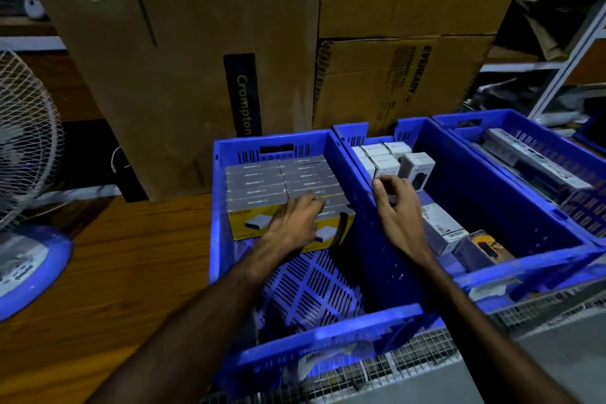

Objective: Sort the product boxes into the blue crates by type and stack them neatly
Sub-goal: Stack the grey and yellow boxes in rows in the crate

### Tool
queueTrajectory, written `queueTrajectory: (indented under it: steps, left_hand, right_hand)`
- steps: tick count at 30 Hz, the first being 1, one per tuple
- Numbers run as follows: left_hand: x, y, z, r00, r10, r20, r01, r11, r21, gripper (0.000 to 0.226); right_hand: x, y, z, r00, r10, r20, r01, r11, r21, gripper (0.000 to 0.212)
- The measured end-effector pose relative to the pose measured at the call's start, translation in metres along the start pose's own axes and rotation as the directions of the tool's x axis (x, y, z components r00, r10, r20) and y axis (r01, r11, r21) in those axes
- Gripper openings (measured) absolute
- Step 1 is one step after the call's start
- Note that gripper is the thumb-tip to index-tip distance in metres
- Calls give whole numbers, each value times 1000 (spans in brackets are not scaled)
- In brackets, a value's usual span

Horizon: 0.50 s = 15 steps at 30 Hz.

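Left hand (296, 223) resting loosely curled on the filled rows of yellow-and-grey boxes (285, 187) in the left blue crate (226, 239), right hand (398, 207) fingering a small white box (387, 167) in the middle crate (492, 193) beside it, where loose boxes (442, 229) remain unstacked.

"Crompton" runs vertically on a dark strip (243, 95) on the tall carton (177, 75) at upper centre. "EVEREADY" is printed sideways on the brown carton (393, 82) to its right. Lettering on the grey boxes (282, 180) in the crate is too small to read.

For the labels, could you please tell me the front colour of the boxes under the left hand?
Yellow fronts, grey tops; head view.
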<state>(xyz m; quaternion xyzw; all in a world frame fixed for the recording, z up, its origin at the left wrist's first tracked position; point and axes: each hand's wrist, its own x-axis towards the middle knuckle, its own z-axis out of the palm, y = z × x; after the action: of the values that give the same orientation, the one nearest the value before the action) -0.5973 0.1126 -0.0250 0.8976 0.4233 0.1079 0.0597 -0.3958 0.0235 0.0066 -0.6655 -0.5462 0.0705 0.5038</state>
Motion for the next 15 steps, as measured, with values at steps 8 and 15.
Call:
queueTrajectory:
  steps: [8,15]
  left_hand:
    - [-2,4,2,999,-31,-15,30,999,-22,39]
    - [-4,-10,-2,999,-27,37,37,955,-293,49]
  right_hand:
    - [0,2,1,999,14,31,-13,999,-36,27]
    - [2,5,4,1000,-1,3,1,999,-55,29]
